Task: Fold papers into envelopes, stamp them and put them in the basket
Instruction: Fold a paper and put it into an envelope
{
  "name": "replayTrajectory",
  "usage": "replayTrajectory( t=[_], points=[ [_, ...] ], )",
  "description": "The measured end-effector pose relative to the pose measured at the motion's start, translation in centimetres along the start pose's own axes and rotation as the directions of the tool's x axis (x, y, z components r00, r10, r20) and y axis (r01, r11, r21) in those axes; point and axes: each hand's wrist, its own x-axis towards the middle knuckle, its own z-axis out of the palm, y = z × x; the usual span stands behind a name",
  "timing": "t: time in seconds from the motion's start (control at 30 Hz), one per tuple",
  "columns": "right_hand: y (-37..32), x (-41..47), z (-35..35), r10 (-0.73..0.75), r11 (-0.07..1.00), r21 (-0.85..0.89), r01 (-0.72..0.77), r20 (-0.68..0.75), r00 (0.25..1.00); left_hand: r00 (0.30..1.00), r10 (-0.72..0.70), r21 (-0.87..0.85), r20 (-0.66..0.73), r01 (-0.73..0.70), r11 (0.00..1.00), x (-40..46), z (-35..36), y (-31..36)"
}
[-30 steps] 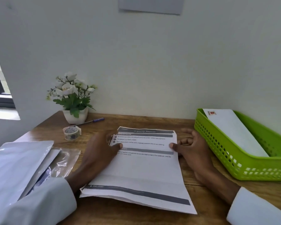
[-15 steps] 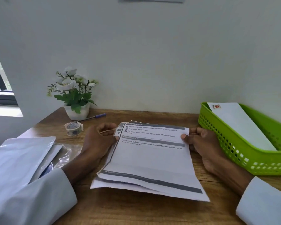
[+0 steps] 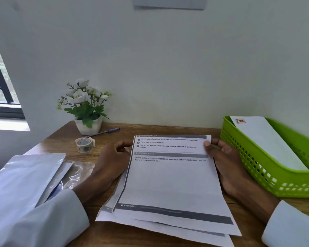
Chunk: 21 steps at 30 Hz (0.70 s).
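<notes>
Paper [image 3: 169, 180] edges pinched by hands [image 3: 111, 161], basket [image 3: 268, 177] just right

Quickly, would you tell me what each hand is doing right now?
Left hand: pinching the folded paper's left edge.
Right hand: pinching its right edge.

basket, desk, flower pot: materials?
Basket: looks like moulded plastic, bright green, slightly glossy, with slotted lattice walls. Desk: brown with visible grain, so wood or wood-look laminate; cannot tell which. Flower pot: smooth white, ceramic or plastic.
</notes>
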Motion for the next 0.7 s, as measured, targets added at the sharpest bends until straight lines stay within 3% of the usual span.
replayTrajectory(
  t=[0.1,0.2,0.27,0.5,0.7],
  points=[
    [-0.2,0.0,0.1,0.008,0.996,0.088,-0.007,-0.018,1.000,0.998,0.064,-0.164,-0.003,-0.064,0.984,-0.1,-0.1,0.7],
    [-0.3,-0.1,0.2,0.014,0.988,0.156,-0.011,-0.017,1.000,0.986,0.075,-0.334,0.148,-0.021,0.942,-0.1,0.1,0.9],
    [-0.5,-0.2,0.3,0.016,0.985,0.169,-0.019,0.017,1.000,0.975,0.061,-0.340,0.212,0.015,0.940,0.0,0.4,0.5],
    [-0.8,-0.9,0.5,0.141,0.982,0.087,-0.168,0.252,0.957,0.996,0.021,-0.380,0.087,0.014,0.925,0.6,0.3,0.2],
    [-1.1,-0.9,0.5,0.220,0.968,0.046,-0.247,0.320,0.921,0.996,-0.023,-0.471,0.090,0.063,0.880,1.0,0.2,-0.1]
  ],
)
